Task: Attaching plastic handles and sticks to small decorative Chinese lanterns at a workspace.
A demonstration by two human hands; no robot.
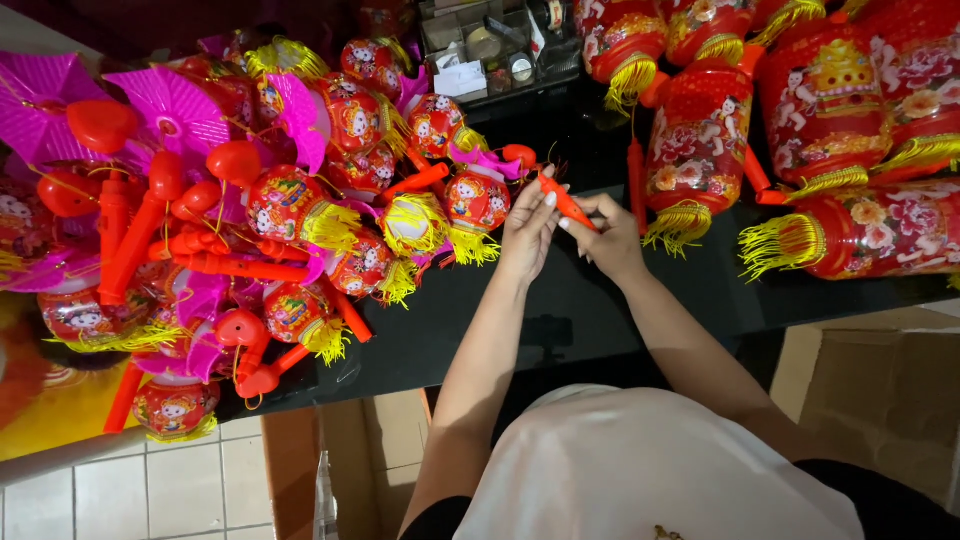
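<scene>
Hands met over the black tabletop, and both were busy with 1 orange stick. The left hand had its fingers closed together around the near end of the stick. The right hand pinched the other end between thumb and fingers. So the stick lay right between the 2 hands, touching both, with its tip poking up past the left fingers.

To do this part well, I think the stick needed a firm but soft grip, because it looked thin and could bend or snap. Holding it near both ends and keeping it steady seemed the best way.

Just left of the left hand sat a big pile of small red lanterns with yellow tassels and orange handles. A small round lantern in that pile was nearest to the fingers. To the right of the right hand lay large red lanterns with gold fringe. Beyond both hands stood a dark tray of small bits.
</scene>
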